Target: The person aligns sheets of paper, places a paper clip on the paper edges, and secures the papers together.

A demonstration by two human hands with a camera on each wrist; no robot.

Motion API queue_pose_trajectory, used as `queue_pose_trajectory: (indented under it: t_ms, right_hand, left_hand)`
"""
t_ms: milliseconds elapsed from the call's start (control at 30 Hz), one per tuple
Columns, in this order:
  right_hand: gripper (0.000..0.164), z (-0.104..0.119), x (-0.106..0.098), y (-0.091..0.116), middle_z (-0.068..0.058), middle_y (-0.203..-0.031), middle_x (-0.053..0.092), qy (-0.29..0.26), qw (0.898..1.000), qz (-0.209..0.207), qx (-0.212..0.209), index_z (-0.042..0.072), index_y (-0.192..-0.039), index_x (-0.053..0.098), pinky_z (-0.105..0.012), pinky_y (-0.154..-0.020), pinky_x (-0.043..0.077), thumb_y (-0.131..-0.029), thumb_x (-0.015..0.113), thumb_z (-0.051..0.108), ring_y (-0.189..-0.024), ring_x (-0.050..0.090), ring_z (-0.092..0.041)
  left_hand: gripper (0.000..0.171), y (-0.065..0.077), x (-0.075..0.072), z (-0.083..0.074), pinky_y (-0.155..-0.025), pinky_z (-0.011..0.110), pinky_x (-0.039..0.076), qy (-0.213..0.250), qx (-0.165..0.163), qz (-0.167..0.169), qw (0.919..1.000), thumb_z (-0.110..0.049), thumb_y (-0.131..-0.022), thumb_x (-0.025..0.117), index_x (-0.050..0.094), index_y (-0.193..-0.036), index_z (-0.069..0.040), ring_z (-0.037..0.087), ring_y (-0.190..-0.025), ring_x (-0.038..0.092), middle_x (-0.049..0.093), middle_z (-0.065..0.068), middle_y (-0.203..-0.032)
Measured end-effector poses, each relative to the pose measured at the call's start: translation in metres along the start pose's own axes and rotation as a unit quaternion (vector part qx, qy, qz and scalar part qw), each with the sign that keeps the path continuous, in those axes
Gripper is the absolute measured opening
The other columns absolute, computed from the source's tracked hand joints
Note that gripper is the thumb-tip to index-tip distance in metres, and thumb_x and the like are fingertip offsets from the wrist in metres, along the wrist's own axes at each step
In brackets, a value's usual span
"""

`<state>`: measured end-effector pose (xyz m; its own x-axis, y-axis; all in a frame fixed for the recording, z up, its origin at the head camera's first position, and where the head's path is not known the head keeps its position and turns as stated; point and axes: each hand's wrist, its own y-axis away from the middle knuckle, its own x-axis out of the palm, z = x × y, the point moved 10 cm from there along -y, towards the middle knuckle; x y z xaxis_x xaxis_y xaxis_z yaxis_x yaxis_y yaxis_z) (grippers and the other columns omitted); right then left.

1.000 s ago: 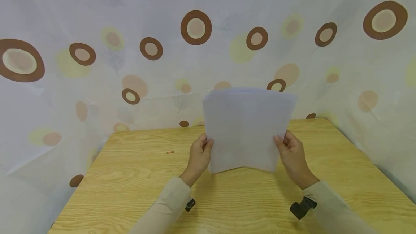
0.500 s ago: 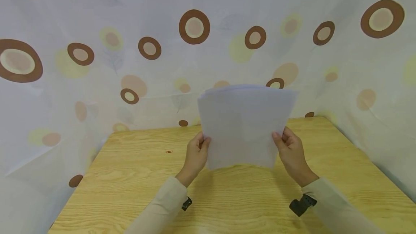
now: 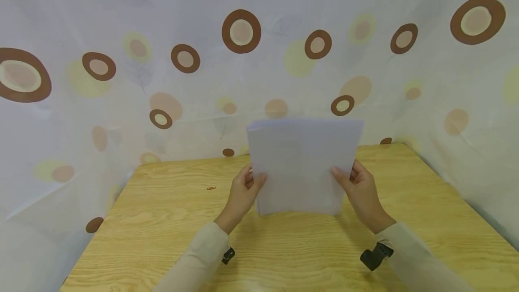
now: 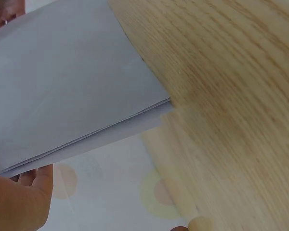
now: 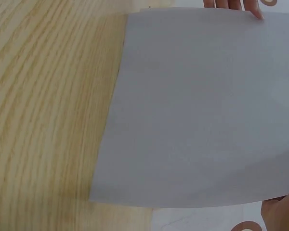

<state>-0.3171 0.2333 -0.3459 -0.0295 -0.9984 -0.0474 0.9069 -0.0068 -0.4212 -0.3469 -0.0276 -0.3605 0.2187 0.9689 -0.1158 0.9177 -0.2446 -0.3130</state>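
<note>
A stack of white paper sheets (image 3: pixel 300 166) stands nearly upright over the middle of the table, its bottom edge at or just above the surface; which of the two I cannot tell. My left hand (image 3: pixel 242 195) grips its left edge, thumb on the near face and fingers behind. On the opposite edge my right hand (image 3: pixel 365 195) holds the sheets the same way. The left wrist view shows the stack's sheets (image 4: pixel 77 82) slightly uneven at one corner. In the right wrist view the front sheet (image 5: pixel 197 106) looks blank. Most of the fingers are hidden behind the paper.
A small orange-red paper clip (image 3: pixel 211 188) lies on the wood-grain table (image 3: pixel 162 224), left of the paper. Behind the table hangs a pale curtain (image 3: pixel 243 80) patterned with brown and cream circles. Black straps sit at both wrists.
The paper rose a little, tilting and fanning at its top edge, then came back down and now looks straighter. Both thumbs reach further onto the front sheet. The paper clip stays put.
</note>
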Motion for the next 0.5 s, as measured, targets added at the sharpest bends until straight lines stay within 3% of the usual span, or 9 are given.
queue_pose_trajectory:
  t_ms: [100, 267, 500]
  right_hand:
    - [0.034, 0.01, 0.0, -0.006, 0.003, -0.113, 0.063, 0.0, 1.0, 0.001, -0.018, 0.004, -0.13, 0.049, -0.021, -0.08, 0.054, -0.097, 0.056, 0.009, -0.1, 0.063, -0.009]
    - [0.029, 0.026, 0.001, -0.015, 0.001, -0.112, 0.063, 0.0, 0.999, 0.005, -0.039, 0.006, -0.125, 0.051, -0.023, -0.078, 0.055, -0.096, 0.057, 0.007, -0.098, 0.064, -0.011]
    - [0.024, 0.025, 0.004, -0.019, 0.002, -0.109, 0.064, -0.031, 0.999, 0.003, -0.016, 0.009, -0.119, 0.054, -0.024, -0.078, 0.055, -0.095, 0.059, 0.009, -0.095, 0.065, -0.011]
  left_hand:
    - [0.043, -0.005, -0.001, 0.002, -0.091, 0.042, 0.052, 0.0, 0.0, 0.0, 1.0, -0.017, -0.099, 0.056, 0.045, -0.139, -0.005, 0.033, -0.11, 0.063, 0.062, 0.021, -0.123]
    - [0.044, -0.011, 0.0, -0.009, -0.089, 0.043, 0.053, 0.011, 0.002, 0.001, 0.9999, -0.023, -0.098, 0.057, 0.045, -0.138, -0.009, 0.031, -0.11, 0.062, 0.06, 0.017, -0.125]
    - [0.039, -0.014, 0.007, -0.021, -0.092, 0.045, 0.05, 0.006, 0.024, 0.006, 0.9997, -0.014, -0.099, 0.055, 0.045, -0.136, -0.005, 0.031, -0.113, 0.058, 0.057, 0.017, -0.125]
